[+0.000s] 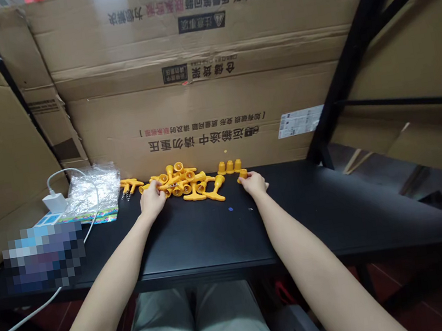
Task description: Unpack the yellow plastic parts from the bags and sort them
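Observation:
My left hand (152, 200) is closed in a pinch at the left side of a pile of yellow corkscrews (190, 175). Between its fingertips is a yellow corkscrew handle, with metal spiral showing just to the right; the fingers partly hide it. My right hand (254, 184) grips a small yellow bell-shaped cap (243, 174) by its side, low at the tabletop. Just behind it, three similar yellow caps (230, 167) stand in a row, narrow ends up. One corkscrew (216, 189) with a T-shaped handle lies at the pile's front right.
Bare-spiral corkscrew handles (129, 186) lie left of the pile, beside a clear plastic bag (92, 190). A white charger (55, 202) and its cable (97, 203) sit at left near a blurred object (46, 257). Cardboard (199, 102) walls the black table (203, 245) at the back.

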`<state>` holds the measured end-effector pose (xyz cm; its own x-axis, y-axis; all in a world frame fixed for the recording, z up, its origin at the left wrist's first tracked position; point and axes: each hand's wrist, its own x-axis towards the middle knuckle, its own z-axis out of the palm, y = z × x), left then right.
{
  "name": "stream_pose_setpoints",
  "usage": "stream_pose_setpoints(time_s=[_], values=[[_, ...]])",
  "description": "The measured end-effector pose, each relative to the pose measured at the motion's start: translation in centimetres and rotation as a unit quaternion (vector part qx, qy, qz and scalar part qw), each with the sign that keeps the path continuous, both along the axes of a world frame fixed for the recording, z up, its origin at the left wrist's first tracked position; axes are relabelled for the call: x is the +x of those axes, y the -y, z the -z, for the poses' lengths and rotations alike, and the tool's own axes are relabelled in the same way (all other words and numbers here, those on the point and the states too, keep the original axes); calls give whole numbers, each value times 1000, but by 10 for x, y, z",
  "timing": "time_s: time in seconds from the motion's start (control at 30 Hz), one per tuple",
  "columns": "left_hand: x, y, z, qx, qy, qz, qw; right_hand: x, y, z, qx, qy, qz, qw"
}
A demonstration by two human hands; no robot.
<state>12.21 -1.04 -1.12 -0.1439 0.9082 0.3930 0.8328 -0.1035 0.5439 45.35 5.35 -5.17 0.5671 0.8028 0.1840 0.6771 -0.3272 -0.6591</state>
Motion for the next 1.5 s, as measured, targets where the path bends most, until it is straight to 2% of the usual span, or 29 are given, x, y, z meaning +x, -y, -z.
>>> stream_pose_setpoints(time_s=[0.13, 0.27, 0.43, 0.63, 0.9, 1.03, 1.2, 1.5], values=[[0, 0, 1, 5, 2, 3, 1000, 1, -5, 5, 20, 5, 4, 1000], [0, -1, 2, 15, 7, 6, 1000, -1, -6, 6, 3, 37, -17, 999], [-1, -4, 3, 32, 26, 5, 999, -4, -5, 8, -11, 89, -74, 993], [-3, -6, 4, 40, 61, 7, 997, -9, -7, 8, -62, 127, -174, 974], [-2, -7, 7, 32, 61, 21, 997, -18, -18, 13, -70, 167, -238, 954], [-2, -8, 8, 37, 73, 22, 996, -21, -25, 16, -80, 187, -256, 945], [-3, -11, 8, 25, 130, 22, 991, -22, -30, 17, -83, 199, -274, 937], [-3, -14, 10, 11, 204, 31, 978, -25, -34, 10, -101, 221, -255, 936]])
